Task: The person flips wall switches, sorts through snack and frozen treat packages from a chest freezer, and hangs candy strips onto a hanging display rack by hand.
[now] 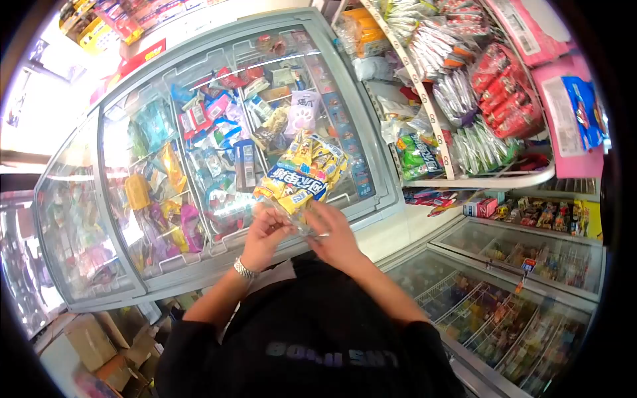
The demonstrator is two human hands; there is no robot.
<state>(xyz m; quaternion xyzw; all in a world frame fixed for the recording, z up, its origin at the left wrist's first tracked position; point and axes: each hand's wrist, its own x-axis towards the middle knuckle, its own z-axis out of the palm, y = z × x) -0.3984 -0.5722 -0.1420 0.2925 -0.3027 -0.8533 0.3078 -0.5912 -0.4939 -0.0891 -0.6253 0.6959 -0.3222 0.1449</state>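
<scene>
Fingers of the left hand and right hand pinch a yellow-and-blue bag by its near end over the display freezer; working that end seems in hand, next calling for steady grips.

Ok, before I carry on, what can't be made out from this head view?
In the head view:
- Near end of the yellow-and-blue bag: partly covered by the left hand and right hand; open or sealed, I can't tell.
- Whatever lies behind that bag: the bag itself blocks it.
- Labels on the small goods at lower right: too small and blurred.
- Cardboard boxes at lower left: partly cut off by the dark edge.
</scene>
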